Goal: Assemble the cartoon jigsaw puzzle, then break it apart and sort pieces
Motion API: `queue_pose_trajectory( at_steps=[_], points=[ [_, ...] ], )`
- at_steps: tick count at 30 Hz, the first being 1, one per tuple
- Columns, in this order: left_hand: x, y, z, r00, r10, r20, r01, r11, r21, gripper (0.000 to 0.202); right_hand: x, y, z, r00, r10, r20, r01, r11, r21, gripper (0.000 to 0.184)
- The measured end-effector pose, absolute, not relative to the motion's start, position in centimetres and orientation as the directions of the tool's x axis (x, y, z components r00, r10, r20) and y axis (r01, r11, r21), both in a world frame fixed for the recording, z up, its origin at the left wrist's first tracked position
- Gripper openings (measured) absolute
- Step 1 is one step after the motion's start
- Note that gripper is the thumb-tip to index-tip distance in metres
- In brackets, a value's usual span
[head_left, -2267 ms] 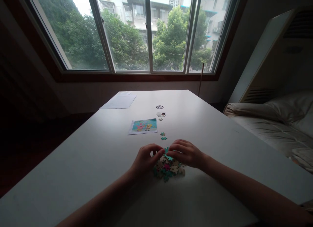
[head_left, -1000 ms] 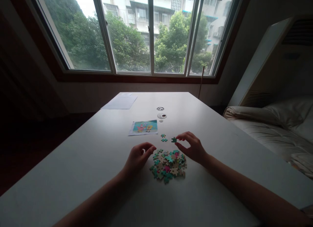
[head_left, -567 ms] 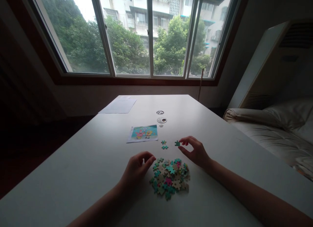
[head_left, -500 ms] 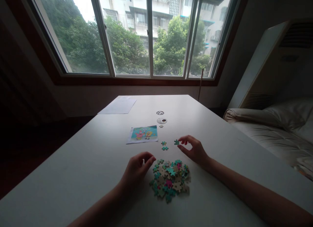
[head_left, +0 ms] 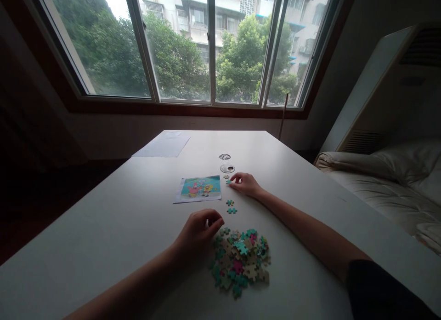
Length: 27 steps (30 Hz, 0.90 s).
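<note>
Pile beside left hand — right hand pinches one piece.

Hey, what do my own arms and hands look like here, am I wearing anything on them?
No gloves, and no ring or watch shows on the left hand or right hand. The left forearm is uncovered to the picture's edge. The right forearm is uncovered up to a dark sleeve near the elbow.

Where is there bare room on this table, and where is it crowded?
Bare: the table left of the picture card and left hand, up to the paper sheet; also right of the right hand. Crowded: the middle, from the piece pile past loose pieces to the discs.
</note>
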<state>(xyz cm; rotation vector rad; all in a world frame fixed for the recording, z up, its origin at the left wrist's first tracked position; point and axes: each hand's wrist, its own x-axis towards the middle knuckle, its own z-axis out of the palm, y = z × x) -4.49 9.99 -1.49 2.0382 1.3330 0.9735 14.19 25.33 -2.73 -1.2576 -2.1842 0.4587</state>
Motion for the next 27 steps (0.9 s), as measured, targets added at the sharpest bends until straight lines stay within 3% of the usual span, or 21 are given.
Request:
queue_pose_trajectory(
  at_steps=[16,27],
  points=[
    [-4.1,9.4,-1.7,0.331,0.915,0.231,0.528,-0.383,0.758,0.019,14.0,25.5,-3.5,-0.378,0.884,0.274,0.731,0.467,-0.498,0.023],
    [-3.7,9.1,-1.5,0.321,0.922,0.216,0.558,-0.368,0.744,0.022,14.4,24.7,-3.2,-0.373,0.874,0.311,0.678,0.485,-0.552,0.027]
  ],
)
